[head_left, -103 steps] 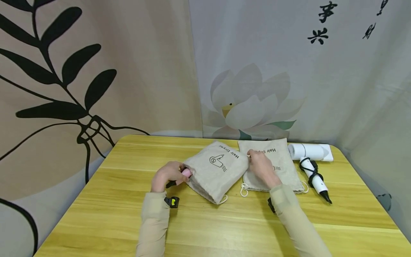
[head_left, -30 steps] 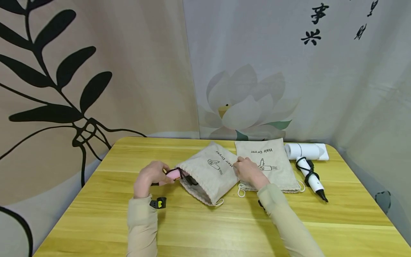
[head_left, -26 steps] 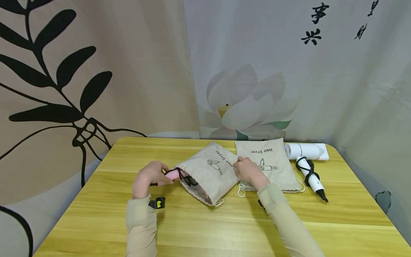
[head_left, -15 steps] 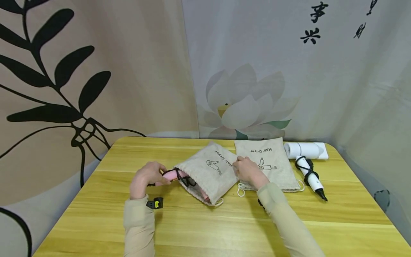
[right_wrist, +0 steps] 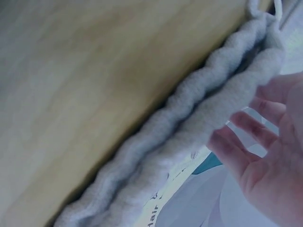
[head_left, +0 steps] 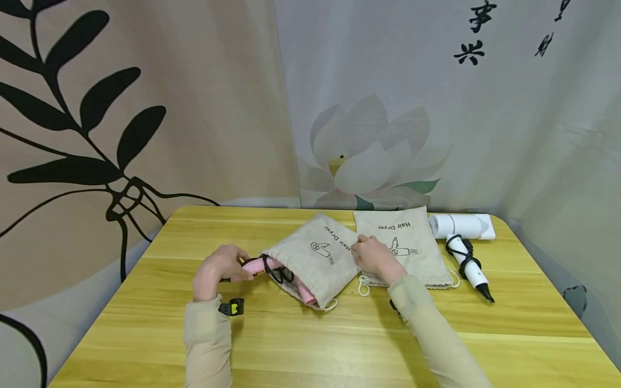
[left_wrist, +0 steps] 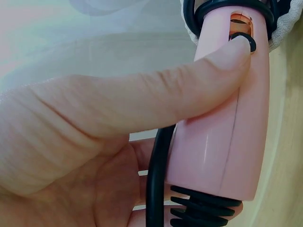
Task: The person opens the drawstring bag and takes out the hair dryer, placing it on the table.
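Observation:
My left hand [head_left: 220, 269] grips the handle of a pink hair dryer [left_wrist: 213, 151], thumb by its switch, as the left wrist view shows. A black cord [head_left: 278, 274] is wound round the handle. Part of the pink barrel [head_left: 305, 292] shows at the mouth of a beige drawstring bag [head_left: 317, 258] printed "Hair Dryer"; the rest is hidden inside. With my right hand [head_left: 377, 258] I pinch this bag's right edge. A second matching bag [head_left: 412, 267] lies flat under and beside that hand; the right wrist view has a gathered bag mouth [right_wrist: 189, 113] close up, past the fingers.
A white hair dryer [head_left: 461, 226] lies at the table's back right, its handle toward me with a black cord wound round it. White drawstring loops [head_left: 363, 285] hang off the bags. A printed curtain [head_left: 218, 108] stands behind the wooden table [head_left: 291, 350].
The left hand has moved left, drawing the pink dryer's handle out; the cord and part of the barrel have come into view. My right hand has shifted left from the second bag onto the first.

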### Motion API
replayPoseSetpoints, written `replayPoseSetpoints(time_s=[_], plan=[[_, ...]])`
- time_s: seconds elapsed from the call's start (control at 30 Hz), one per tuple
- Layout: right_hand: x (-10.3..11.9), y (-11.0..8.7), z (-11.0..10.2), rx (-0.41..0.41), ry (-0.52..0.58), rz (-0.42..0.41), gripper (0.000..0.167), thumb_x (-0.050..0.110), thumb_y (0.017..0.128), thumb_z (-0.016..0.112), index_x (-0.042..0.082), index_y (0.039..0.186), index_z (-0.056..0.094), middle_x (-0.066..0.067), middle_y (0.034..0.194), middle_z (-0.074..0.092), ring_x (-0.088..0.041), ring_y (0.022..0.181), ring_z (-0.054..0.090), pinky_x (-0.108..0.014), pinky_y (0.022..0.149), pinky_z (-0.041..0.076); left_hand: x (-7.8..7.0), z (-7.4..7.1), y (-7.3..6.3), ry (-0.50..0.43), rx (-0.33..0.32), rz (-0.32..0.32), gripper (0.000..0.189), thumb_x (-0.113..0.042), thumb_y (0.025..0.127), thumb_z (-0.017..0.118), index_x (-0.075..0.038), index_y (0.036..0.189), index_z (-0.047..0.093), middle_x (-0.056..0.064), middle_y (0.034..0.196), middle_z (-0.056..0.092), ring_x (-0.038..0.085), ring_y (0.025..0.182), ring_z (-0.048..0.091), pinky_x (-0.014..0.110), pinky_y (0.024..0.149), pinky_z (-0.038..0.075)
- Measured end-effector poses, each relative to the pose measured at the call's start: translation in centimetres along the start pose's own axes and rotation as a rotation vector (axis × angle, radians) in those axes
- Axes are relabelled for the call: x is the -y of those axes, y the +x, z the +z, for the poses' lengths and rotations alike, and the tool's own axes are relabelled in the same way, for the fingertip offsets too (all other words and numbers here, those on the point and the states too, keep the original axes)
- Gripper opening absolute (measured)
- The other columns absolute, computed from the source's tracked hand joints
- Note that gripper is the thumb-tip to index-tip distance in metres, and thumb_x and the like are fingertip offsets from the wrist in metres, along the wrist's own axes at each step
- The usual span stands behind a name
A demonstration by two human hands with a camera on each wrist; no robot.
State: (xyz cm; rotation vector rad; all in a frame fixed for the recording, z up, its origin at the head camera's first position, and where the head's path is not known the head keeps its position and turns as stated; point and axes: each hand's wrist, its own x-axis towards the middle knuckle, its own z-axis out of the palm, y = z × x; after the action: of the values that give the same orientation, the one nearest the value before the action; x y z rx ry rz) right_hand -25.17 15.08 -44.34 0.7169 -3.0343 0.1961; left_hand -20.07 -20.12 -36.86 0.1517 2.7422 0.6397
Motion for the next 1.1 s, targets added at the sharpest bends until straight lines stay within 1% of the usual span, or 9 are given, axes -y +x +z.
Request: replayPoseSetpoints(time_s=[0.17, 0.37, 0.53, 0.63, 0.73, 0.83, 0.93, 1.0, 1.1], plan=[[0.2, 0.1, -0.1, 0.013, -0.011, 0.031, 0.024, 0.016, 0.092, 0.056, 0.011, 0.113, 0.066, -0.008, 0.108, 0.058, -0.029, 0.092, 0.054, -0.045, 0.072, 0.054, -0.1, -0.1, 0.1, 0.018, 0.007, -0.006, 0.045, -0.025, 0.071, 0.083, -0.003, 0.108, 0.069, 0.017, 0.106, 0.065, 0.023, 0.086, 0.057, 0.032, 0.07, 0.048], [0.7, 0.6, -0.3, 0.063, -0.055, 0.041, 0.025, 0.017, 0.09, 0.059, 0.007, 0.112, 0.062, -0.01, 0.111, 0.056, -0.029, 0.092, 0.054, -0.043, 0.07, 0.054, -0.6, 0.1, 0.2, 0.019, 0.003, -0.048, 0.048, -0.022, 0.073, 0.081, -0.001, 0.114, 0.066, 0.019, 0.11, 0.063, 0.025, 0.088, 0.057, 0.035, 0.071, 0.049], [1.1, 1.4, -0.2, 0.018, -0.023, 0.047, 0.025, 0.014, 0.088, 0.06, 0.006, 0.112, 0.063, -0.012, 0.104, 0.058, -0.028, 0.088, 0.054, -0.043, 0.071, 0.053, -0.8, 0.4, 0.3, 0.027, -0.01, -0.058, 0.049, -0.019, 0.074, 0.08, 0.0, 0.116, 0.064, 0.02, 0.111, 0.063, 0.026, 0.09, 0.057, 0.037, 0.072, 0.049], [1.7, 2.0, 0.2, -0.034, 0.028, 0.003, 0.033, 0.011, 0.089, 0.057, 0.004, 0.121, 0.058, -0.015, 0.114, 0.058, -0.031, 0.099, 0.056, -0.045, 0.08, 0.054, -0.6, 0.5, 0.5, 0.032, -0.014, -0.06, 0.049, -0.016, 0.075, 0.078, 0.0, 0.118, 0.063, 0.02, 0.112, 0.063, 0.026, 0.091, 0.057, 0.038, 0.074, 0.049], [2.2, 2.7, 0.5, -0.043, 0.073, -0.045, 0.045, 0.007, 0.088, 0.056, 0.002, 0.132, 0.05, -0.018, 0.133, 0.051, -0.036, 0.12, 0.051, -0.046, 0.099, 0.047, -0.8, 0.5, 0.6, 0.041, -0.018, -0.058, 0.048, -0.015, 0.075, 0.077, -0.001, 0.119, 0.062, 0.02, 0.112, 0.062, 0.027, 0.092, 0.056, 0.039, 0.075, 0.049], [2.4, 3.2, 0.6, 0.04, 0.094, -0.062, 0.055, 0.008, 0.09, 0.053, 0.006, 0.144, 0.038, -0.019, 0.148, 0.038, -0.037, 0.136, 0.038, -0.046, 0.114, 0.032, -1.0, 0.7, 0.6, 0.042, -0.028, -0.062, 0.048, -0.014, 0.075, 0.077, -0.003, 0.119, 0.063, 0.02, 0.112, 0.061, 0.027, 0.093, 0.055, 0.039, 0.075, 0.048], [2.4, 3.5, 0.7, 0.146, 0.088, -0.041, 0.06, 0.012, 0.093, 0.049, 0.016, 0.15, 0.029, -0.016, 0.155, 0.029, -0.035, 0.143, 0.027, -0.046, 0.119, 0.021, -1.0, 0.8, 0.7, 0.038, -0.028, -0.06, 0.051, -0.014, 0.075, 0.077, -0.003, 0.122, 0.061, 0.022, 0.114, 0.06, 0.028, 0.093, 0.055, 0.04, 0.076, 0.049], [2.5, 3.7, 0.7, 0.194, 0.077, -0.019, 0.061, 0.015, 0.093, 0.047, 0.022, 0.15, 0.027, -0.013, 0.156, 0.027, -0.034, 0.145, 0.024, -0.046, 0.12, 0.019, -1.0, 0.9, 0.8, 0.037, -0.022, -0.064, 0.055, -0.015, 0.076, 0.077, -0.004, 0.126, 0.058, 0.024, 0.117, 0.058, 0.029, 0.095, 0.054, 0.041, 0.077, 0.049], [2.9, 4.0, 0.8, 0.213, 0.04, 0.001, 0.057, 0.017, 0.094, 0.046, 0.025, 0.149, 0.03, -0.012, 0.156, 0.027, -0.035, 0.144, 0.024, -0.047, 0.119, 0.02, -1.0, 1.0, 0.9, 0.031, -0.019, -0.071, 0.058, -0.018, 0.077, 0.077, -0.004, 0.129, 0.056, 0.026, 0.12, 0.057, 0.03, 0.095, 0.054, 0.041, 0.077, 0.049]])
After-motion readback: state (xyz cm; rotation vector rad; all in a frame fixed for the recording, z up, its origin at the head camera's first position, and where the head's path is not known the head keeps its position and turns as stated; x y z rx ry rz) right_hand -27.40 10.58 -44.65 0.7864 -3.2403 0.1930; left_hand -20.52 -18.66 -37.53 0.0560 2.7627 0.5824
